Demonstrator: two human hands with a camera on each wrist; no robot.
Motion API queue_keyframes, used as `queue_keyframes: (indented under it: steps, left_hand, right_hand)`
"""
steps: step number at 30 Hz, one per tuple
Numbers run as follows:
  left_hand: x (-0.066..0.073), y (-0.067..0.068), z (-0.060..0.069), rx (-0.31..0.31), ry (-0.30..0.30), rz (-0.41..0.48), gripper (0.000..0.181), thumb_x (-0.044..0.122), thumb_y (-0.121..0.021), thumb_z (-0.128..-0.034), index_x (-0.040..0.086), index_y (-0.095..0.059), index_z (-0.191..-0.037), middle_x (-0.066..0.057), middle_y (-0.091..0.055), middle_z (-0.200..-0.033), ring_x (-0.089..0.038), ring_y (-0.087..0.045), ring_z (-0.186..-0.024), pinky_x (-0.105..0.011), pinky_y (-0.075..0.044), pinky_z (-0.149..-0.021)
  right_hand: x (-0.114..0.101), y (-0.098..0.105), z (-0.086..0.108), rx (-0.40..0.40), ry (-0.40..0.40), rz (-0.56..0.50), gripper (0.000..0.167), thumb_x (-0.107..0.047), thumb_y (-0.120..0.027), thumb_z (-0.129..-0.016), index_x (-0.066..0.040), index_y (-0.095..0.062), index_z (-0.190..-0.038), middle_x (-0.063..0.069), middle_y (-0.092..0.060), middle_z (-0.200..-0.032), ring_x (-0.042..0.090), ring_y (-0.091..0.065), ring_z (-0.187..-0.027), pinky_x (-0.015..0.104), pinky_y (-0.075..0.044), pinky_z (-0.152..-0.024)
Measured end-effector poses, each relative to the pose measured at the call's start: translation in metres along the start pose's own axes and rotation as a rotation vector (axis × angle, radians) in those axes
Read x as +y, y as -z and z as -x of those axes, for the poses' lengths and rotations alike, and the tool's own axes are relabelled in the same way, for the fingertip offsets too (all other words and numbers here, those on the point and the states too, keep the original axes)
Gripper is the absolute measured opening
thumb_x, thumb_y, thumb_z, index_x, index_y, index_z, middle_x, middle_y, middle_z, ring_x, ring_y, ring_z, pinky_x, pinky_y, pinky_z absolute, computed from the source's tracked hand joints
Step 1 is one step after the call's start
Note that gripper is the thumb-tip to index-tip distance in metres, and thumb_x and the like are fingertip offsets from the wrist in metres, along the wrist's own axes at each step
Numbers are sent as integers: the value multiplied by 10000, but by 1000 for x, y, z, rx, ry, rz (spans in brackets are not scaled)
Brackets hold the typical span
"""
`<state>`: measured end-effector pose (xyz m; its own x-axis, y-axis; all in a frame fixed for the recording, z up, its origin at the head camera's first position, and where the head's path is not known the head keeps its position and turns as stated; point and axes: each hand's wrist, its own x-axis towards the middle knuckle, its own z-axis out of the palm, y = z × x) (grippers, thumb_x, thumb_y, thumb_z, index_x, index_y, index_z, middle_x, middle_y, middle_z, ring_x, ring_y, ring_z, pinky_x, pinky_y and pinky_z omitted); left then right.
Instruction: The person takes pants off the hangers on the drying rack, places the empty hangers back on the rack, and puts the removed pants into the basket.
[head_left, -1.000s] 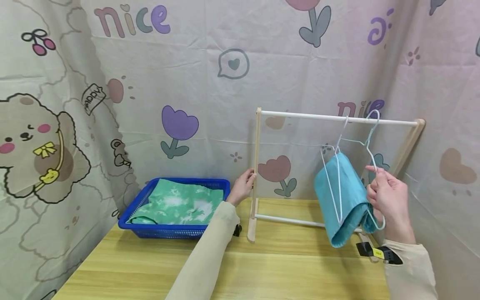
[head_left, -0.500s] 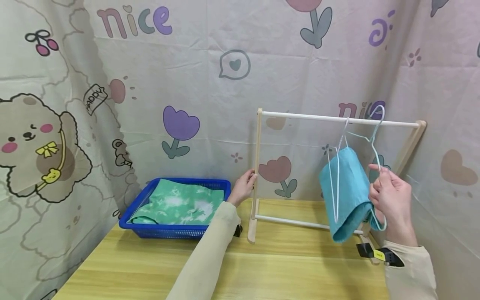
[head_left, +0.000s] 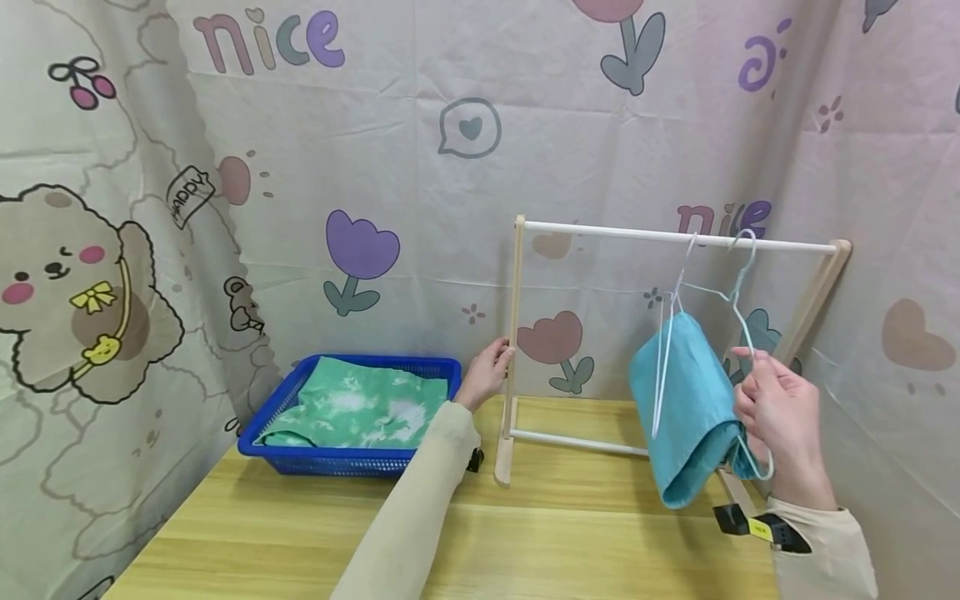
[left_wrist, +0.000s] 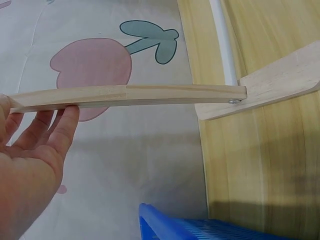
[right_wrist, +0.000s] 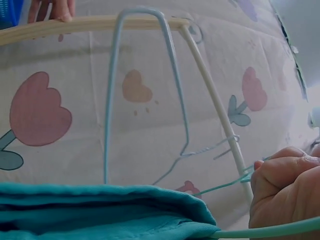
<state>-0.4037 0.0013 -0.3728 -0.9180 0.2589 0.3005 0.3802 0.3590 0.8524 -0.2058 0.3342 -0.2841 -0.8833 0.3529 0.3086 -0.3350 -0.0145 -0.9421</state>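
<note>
At the right, my right hand (head_left: 783,417) pinches the side wire of a pale aqua hanger (head_left: 738,312). A folded turquoise garment (head_left: 686,392) drapes over this hanger. The hook is at the rack's top rail, but I cannot tell if it bears weight there. Just left, a pale blue wire hanger (head_left: 660,375) hangs from the rail, bare, in front of the garment; it also shows in the right wrist view (right_wrist: 172,60). My left hand (head_left: 483,377) grips the left upright of the wooden clothes rack (head_left: 515,292), fingers and thumb on either side of it (left_wrist: 37,145).
A blue plastic basket (head_left: 337,455) holding a green tie-dyed cloth (head_left: 367,400) stands left of the rack on the wooden table (head_left: 570,550). Printed curtains (head_left: 420,192) close off the back and both sides. The rack's lower bar (head_left: 581,442) runs low behind the garment.
The hanger in my right hand rose slightly, then came down and a little left, bringing its hook lower at the rail. The garment dropped with it. My left hand stays on the upright.
</note>
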Motion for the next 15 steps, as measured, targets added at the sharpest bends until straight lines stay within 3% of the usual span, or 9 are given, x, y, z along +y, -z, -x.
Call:
queue_keyframes:
  steps: [15]
  left_hand:
    - [-1, -3, 1, 21, 14, -17, 485, 370, -358, -1068, 147, -390, -1498, -144, -568, -1369, -297, -567, -1238, -449, -509, -996]
  right_hand:
    - [16, -15, 5, -21, -65, 113, 333, -484, -469, -993, -194, -568, -1123, -48, -394, -540, 137, -370, -417, 296, -287, -380]
